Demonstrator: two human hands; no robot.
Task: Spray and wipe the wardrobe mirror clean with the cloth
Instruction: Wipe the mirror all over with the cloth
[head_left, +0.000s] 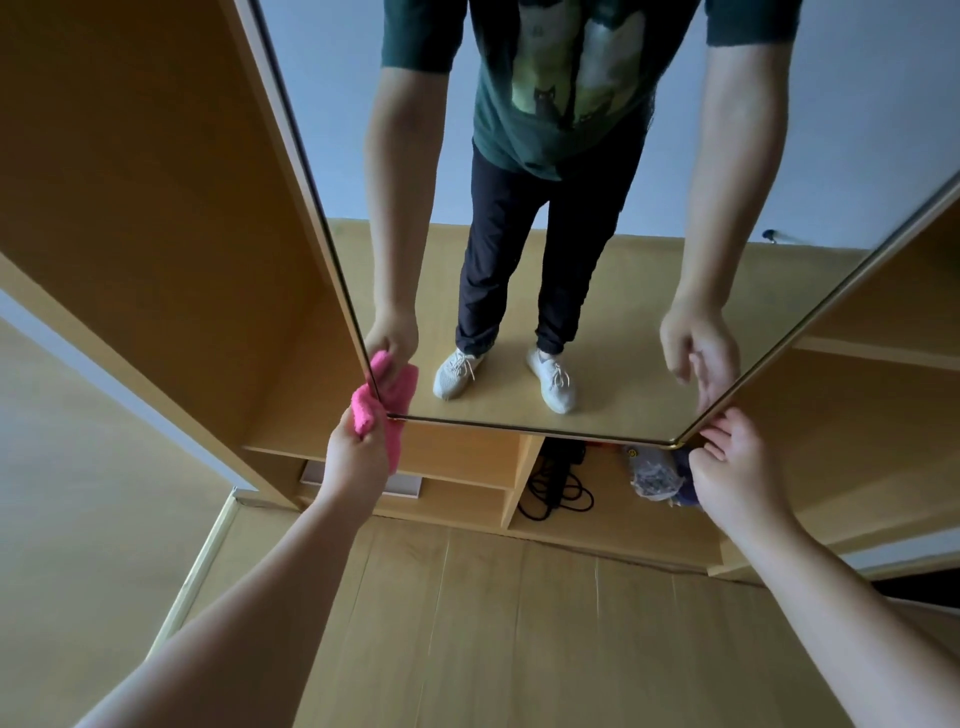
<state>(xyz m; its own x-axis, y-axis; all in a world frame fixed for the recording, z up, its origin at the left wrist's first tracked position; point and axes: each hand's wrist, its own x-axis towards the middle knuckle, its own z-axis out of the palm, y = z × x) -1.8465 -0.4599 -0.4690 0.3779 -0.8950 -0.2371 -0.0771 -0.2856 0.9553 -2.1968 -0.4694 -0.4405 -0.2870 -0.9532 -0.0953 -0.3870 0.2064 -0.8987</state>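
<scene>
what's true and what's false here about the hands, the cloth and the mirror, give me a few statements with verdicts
1. The left hand grips a pink cloth at the lower left corner of the mirror. True.
2. The right hand is by the mirror's lower right corner, its fingers relaxed. True.
3. The right hand holds a spray bottle. False: it holds nothing.
4. The cloth lies flat on the floor. False: it is bunched in the left hand.
5. A black cable lies in a compartment below the mirror. True.
6. The mirror shows bare feet. False: it shows white shoes.
</scene>
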